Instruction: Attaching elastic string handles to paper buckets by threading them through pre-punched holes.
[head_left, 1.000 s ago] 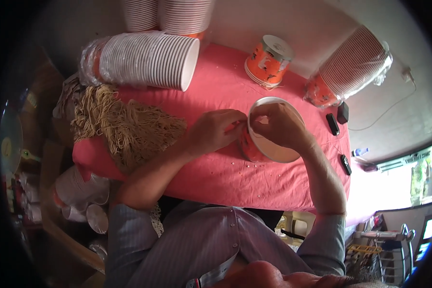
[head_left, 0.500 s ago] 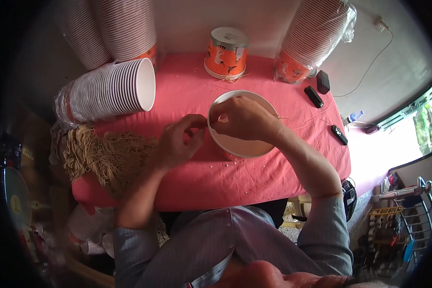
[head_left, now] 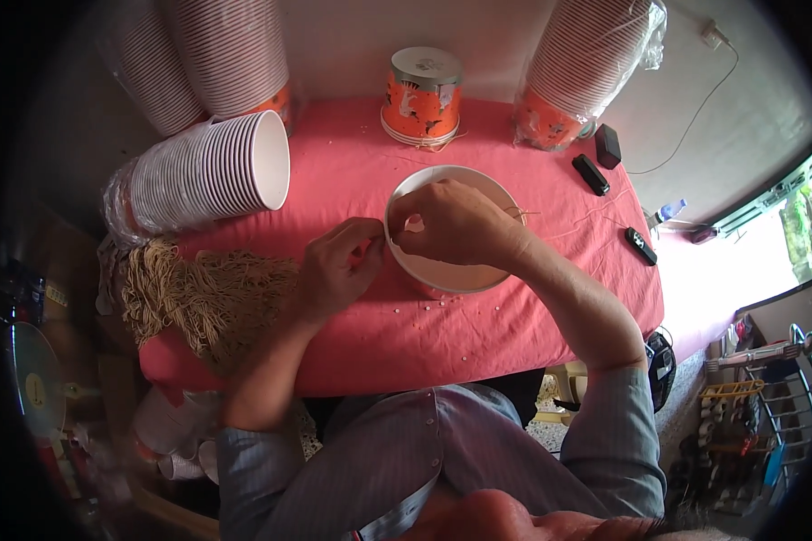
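Observation:
A large paper bucket (head_left: 451, 277) with a white rim stands upright in front of me, its mouth facing up. My right hand (head_left: 465, 221) reaches over its mouth, thumb and forefinger pinched at the inside of the left rim. Against the outside of that same rim, my left hand (head_left: 341, 266) has its fingertips pinched together. Whatever lies between the fingertips of either hand is too small to make out. A thin tan cord (head_left: 527, 213) sticks out at the bucket's right rim. To the left lies a heap of tan cords (head_left: 212, 293).
An orange patterned bucket (head_left: 424, 99) stands upside down at the back. Wrapped bucket stacks rise at back left and back right (head_left: 595, 68); another stack (head_left: 203, 171) lies on its side. Small black devices (head_left: 591, 175) sit on the right of the pink cloth (head_left: 559, 307). Small white bits (head_left: 442, 304) are scattered nearby.
My left fingers have closed into a tighter pinch at the rim. My right hand stays at the same spot on the bucket. The whole view has shifted slightly.

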Motion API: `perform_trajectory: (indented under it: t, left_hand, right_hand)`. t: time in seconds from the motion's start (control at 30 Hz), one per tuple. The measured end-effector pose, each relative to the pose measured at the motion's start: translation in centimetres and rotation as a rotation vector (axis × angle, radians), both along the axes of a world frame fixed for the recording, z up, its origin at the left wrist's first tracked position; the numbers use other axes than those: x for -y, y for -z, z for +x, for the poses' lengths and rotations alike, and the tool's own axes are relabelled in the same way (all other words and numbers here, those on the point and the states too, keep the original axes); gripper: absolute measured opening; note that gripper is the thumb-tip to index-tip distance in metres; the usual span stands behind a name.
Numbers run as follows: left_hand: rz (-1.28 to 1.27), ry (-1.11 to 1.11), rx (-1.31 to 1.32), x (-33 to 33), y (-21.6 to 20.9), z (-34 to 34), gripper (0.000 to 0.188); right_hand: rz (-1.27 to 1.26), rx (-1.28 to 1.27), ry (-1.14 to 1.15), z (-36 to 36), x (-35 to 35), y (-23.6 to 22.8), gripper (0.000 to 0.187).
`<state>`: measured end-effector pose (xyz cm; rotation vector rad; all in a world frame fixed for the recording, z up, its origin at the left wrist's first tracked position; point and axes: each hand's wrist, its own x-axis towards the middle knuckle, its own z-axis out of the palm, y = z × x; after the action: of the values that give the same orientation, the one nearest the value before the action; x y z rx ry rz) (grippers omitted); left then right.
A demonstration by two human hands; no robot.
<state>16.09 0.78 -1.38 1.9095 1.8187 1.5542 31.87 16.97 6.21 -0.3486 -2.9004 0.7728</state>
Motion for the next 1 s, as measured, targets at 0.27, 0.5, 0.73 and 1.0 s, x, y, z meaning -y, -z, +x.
perform_trajectory:
  t: [0.27,0.5,0.73,1.0]
  left_hand:
    - [0.080,0.102,0.463,-0.2,0.8,-1.8,0.009]
    - [0.206,0.014,0.508,-0.1,0.4,-3.6,0.013]
    - [0.339,-0.024,0.391,-0.2,-1.0,-3.6,0.007]
    - [0.308,0.005,0.029,-0.7,-4.6,-2.0,0.007]
  right_hand:
    - [-0.006,0.024,0.017,0.7,-0.5,0.9,0.021]
    - [0.027,0.149,0.023,0.8,-1.1,0.8,0.021]
    - [0.012,-0.181,0.045,0.8,-0.8,-0.4,0.035]
    - [-0.072,-0.246,-0.043,-1.5,0.9,-0.6,0.031]
